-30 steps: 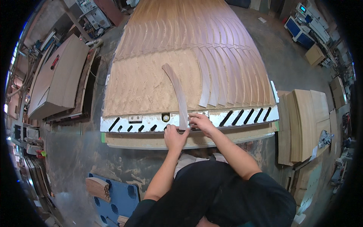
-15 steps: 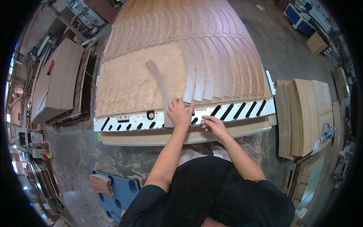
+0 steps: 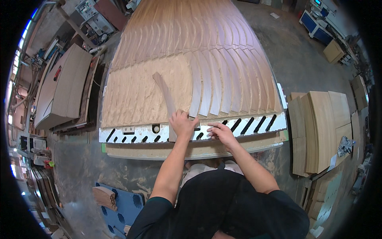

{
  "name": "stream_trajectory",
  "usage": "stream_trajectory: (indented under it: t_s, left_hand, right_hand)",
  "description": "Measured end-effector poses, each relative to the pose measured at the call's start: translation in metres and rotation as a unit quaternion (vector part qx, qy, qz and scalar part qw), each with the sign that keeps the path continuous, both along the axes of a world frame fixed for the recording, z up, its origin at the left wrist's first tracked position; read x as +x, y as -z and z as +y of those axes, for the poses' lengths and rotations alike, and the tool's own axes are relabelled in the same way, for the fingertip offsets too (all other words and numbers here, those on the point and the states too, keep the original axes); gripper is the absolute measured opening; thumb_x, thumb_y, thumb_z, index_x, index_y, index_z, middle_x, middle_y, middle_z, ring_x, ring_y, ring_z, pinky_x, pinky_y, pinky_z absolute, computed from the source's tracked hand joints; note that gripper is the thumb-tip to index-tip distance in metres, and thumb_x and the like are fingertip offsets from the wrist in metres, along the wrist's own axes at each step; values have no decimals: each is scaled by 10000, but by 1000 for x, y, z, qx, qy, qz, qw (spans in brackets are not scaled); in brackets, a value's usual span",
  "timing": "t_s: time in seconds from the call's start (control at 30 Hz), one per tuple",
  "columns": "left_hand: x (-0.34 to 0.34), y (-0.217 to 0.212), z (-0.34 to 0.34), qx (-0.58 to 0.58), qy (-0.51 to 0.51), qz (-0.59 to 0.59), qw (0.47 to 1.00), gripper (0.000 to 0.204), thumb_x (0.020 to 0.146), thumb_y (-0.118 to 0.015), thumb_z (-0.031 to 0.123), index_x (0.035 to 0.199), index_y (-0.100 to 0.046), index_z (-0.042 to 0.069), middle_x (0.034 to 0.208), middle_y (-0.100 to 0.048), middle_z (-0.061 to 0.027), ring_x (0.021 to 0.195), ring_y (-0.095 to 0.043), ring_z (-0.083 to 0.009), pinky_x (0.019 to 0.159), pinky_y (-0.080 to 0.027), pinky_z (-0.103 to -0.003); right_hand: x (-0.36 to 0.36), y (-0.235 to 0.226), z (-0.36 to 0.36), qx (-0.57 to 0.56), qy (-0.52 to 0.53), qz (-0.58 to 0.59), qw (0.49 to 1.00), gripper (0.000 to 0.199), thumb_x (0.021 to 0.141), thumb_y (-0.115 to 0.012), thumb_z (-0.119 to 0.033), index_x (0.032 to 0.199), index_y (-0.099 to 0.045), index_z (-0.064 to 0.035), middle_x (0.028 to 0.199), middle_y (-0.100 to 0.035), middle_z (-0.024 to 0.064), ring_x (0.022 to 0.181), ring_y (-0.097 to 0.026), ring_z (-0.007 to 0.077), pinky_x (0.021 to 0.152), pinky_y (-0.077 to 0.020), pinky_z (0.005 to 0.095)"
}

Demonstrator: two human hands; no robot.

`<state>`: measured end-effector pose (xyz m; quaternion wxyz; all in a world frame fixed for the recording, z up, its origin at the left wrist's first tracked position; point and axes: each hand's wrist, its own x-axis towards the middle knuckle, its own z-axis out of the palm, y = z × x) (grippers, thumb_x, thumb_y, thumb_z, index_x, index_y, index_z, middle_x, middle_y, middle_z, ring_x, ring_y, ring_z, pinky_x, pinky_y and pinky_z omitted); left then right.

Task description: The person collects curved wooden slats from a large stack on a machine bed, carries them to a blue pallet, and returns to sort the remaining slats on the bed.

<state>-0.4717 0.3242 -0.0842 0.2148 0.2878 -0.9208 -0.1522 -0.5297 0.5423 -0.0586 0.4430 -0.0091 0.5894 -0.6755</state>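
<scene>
A loose curved wood strip (image 3: 164, 89) lies across the glue-covered base (image 3: 139, 89), its lower end over the white slotted edge piece (image 3: 251, 126). My left hand (image 3: 182, 124) rests over the strip's lower part, fingers bent. Its thumb is spread to the right, by the lower end of the leftmost laid strip (image 3: 195, 105); the fingertips are partly hidden. To the right, my right hand (image 3: 223, 136) hovers over the white edge, index finger stretched out and the others loosely bent, with nothing visible in it. Several curved strips (image 3: 234, 83) are laid side by side at right.
Rows of laid wood run along the far panel (image 3: 183, 16). Stacked boards stand left (image 3: 63, 85) and right (image 3: 316, 127). A blue pallet (image 3: 123, 207) holds a small pile of wood strips (image 3: 104, 198) on the floor at lower left.
The whole scene sits slightly lower as my head shifts. My left hand has moved a little left along the edge, its fingers more bent. The strip stays nearly in place.
</scene>
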Motion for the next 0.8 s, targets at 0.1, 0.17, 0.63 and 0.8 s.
stream_trajectory:
  t_s: [0.1,0.17,0.63,0.8]
  left_hand:
    - [0,-2,-6,8,-2,8,1000,454,719,-916,452,965,-843,78,1142,-736,-73,1175,-619,-309,1062,-433,-485]
    - [2,-4,-9,21,-2,4,1000,459,712,-913,457,960,-838,77,1138,-737,-83,1176,-621,-320,1066,-434,-489]
    - [25,-11,-3,189,-13,-11,982,603,826,-831,617,1142,-854,104,1287,-730,-136,1293,-574,-377,1156,-380,-520]
    - [43,-48,-8,249,44,-95,963,654,897,-785,626,1304,-818,115,1468,-644,-133,1404,-468,-388,1214,-301,-549]
  right_hand:
    - [-15,5,-22,-6,4,44,999,417,1102,-640,-147,1484,-654,19,1232,-763,106,1008,-710,147,851,-571,294]
    - [-26,11,-44,23,7,110,994,432,1100,-647,-153,1496,-648,20,1262,-755,118,1034,-711,156,870,-578,307]
    - [-76,-7,-163,241,50,324,913,375,986,-737,-329,1150,-812,0,879,-802,217,892,-794,372,862,-600,491]
    - [-60,-25,-160,315,-17,442,840,378,981,-715,-358,1046,-771,10,940,-768,295,958,-750,499,872,-581,558]
